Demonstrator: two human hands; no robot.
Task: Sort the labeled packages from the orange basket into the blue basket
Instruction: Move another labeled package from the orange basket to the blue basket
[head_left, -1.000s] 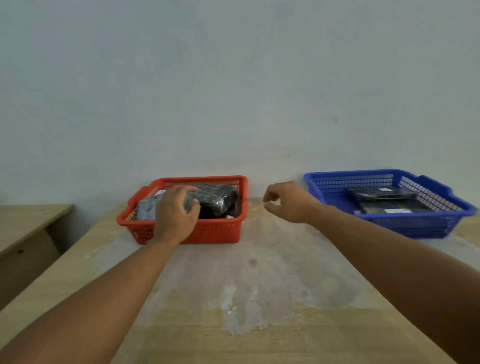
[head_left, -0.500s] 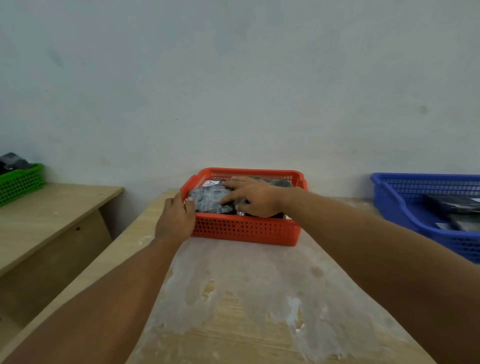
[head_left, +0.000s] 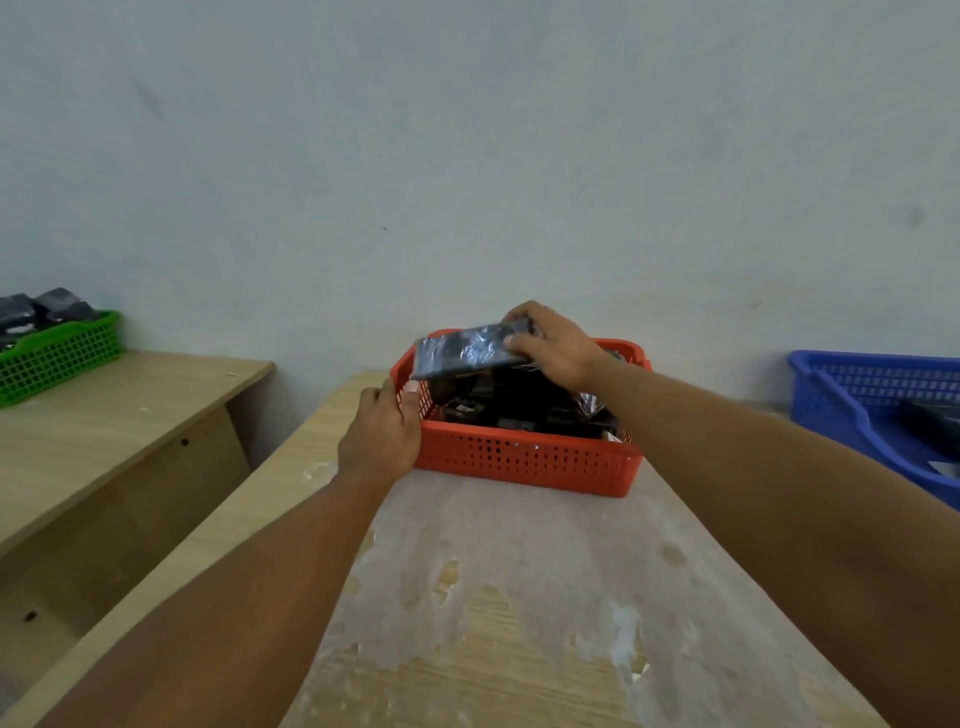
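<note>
**Orange basket, one package being lifted out**

Right hand (head_left: 553, 347) — fingers pinched on the right-hand edge of a flat, dark, shiny package (head_left: 467, 351), held tilted above the far-left part of the orange basket (head_left: 524, 460), clear of the pile beneath. No label shows on the face turned this way.

Left hand (head_left: 382, 434) — wrapped over the basket's rim at its 9 o'clock corner, thumb on top; probably bracing the basket so it does not slide as the package comes out.

Orange basket, 12 o'clock on the table (head_left: 519, 597) — several more dark wrapped packages inside (number unclear).

Blue basket (head_left: 841, 395), 3 o'clock — the destination; at least one dark flat package in it, mostly out of frame.

Green basket (head_left: 57, 353), 9 o'clock, on a lower side bench (head_left: 119, 395) — heaped with similar dark bundles.
</note>
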